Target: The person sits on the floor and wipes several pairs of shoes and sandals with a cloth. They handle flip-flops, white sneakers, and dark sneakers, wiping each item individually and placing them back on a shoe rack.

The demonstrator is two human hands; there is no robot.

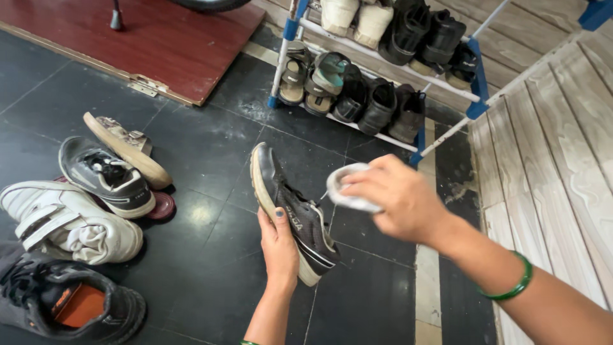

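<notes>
My left hand (279, 246) grips a black sports shoe (290, 207) with a pale sole, held on its side above the dark floor, toe pointing away. My right hand (399, 198), blurred with motion, is closed on a small white cloth (345, 185) just right of the shoe's upper. A green bangle (514, 284) circles my right wrist.
A white-and-blue shoe rack (383, 70) with sandals and dark shoes stands ahead. Loose shoes lie at left: a tan sandal (128, 147), a grey sneaker (105, 176), a white sneaker (67, 223), a black one with orange insole (70, 303). Wooden panelling (555, 147) rises at right.
</notes>
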